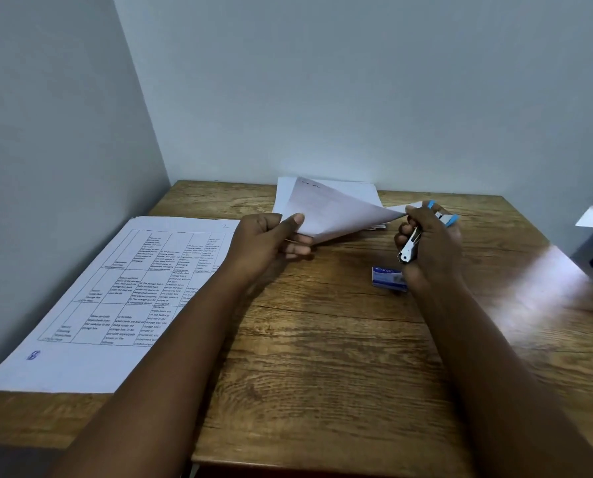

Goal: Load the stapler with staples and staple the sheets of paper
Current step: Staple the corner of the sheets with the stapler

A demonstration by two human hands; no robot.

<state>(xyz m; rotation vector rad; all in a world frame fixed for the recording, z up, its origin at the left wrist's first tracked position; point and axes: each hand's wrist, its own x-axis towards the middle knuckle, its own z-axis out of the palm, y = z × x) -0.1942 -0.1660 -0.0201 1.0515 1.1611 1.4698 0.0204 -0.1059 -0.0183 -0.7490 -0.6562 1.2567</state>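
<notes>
Stapling the lifted white paper sheets above the far middle of the wooden bench.

The left hand is pinching the sheets' left corner; the right hand is gripping the small blue-and-silver stapler and the sheets' right corner, just beyond the blue staple box. The curling sheets are likely slipping out of line, risking a staple missing some pages.

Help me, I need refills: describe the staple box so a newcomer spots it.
On the wooden table, look right of centre, just beneath the right hand gripping the stapler. The staple box lies there: small, blue, unlike the white papers.
</notes>
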